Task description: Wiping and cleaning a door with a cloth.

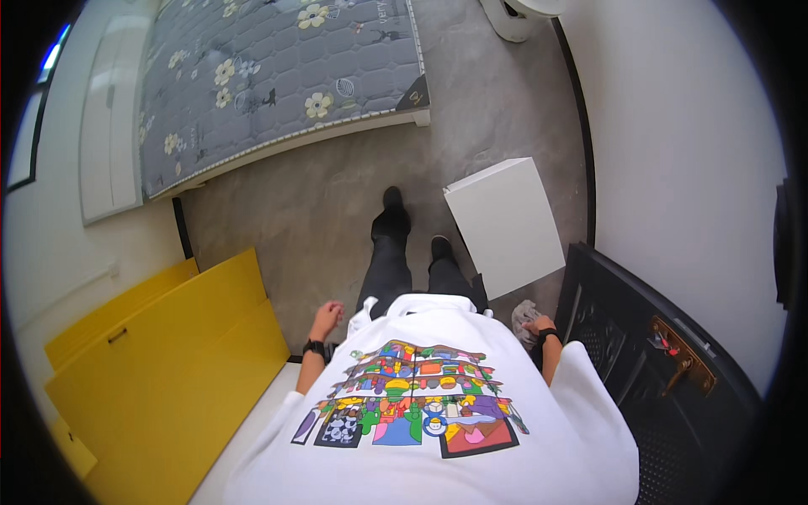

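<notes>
My left hand (327, 319) hangs beside my body with its fingers curled in and no object visible in it. On that side, the nearest large thing is a yellow panel (183, 341) with a small dark handle. My right hand (538, 325) grips a crumpled greyish cloth (524, 315) low at my other side. Just ahead of that hand, a white box-shaped cabinet (508, 224) stands at an angle on the floor, close by my foot. Dark bands circle both wrists.
A bed with a grey flowered mattress (284, 82) lies ahead, a white panel (110, 126) at its left. A dark door (606, 328) with a brass handle (682, 375) stands at right, keys in its lock. A white rounded object (524, 16) rests on the grey floor (303, 202) at the far wall.
</notes>
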The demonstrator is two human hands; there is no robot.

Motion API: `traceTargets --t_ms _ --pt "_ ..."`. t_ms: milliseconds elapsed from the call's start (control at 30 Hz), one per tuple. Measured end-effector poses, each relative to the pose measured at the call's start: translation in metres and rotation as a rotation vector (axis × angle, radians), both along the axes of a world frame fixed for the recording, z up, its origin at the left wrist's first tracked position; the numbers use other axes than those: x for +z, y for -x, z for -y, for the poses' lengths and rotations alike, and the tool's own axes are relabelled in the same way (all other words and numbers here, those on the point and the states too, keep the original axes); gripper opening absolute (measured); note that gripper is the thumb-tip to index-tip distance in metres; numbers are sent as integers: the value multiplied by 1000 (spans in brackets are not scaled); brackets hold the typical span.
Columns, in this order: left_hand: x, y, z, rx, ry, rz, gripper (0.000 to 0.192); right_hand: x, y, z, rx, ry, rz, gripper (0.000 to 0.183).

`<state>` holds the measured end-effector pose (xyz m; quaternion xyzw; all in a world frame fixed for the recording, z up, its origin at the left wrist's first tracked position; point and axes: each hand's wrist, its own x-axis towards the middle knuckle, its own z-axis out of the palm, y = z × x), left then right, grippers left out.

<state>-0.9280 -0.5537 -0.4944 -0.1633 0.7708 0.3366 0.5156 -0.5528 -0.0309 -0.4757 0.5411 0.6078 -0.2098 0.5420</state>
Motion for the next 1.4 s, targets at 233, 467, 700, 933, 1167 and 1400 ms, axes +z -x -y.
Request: traceTargets --t_ms 233,467,700,933,1167,1400 --pt "-25 239 -102 -573 51 -400 26 9 3 60 57 66 -45 76" --pt "-32 340 -275 -445 -81 -451 25 86 45 -31 -29 -57 -9 76" --pt "-66 363 -375 -354 28 -282 28 88 160 -256 1 -195 -98 76" --pt "-22 369 -497 -88 261 341 27 85 257 -409 -38 -255 -198 76" --pt "-10 437 -584 1 111 -31 24 54 445 -672 71 -516 -324 66" --pt "-29 597 -651 7 176 172 25 -8 577 -665 -94 -289 -443 69"
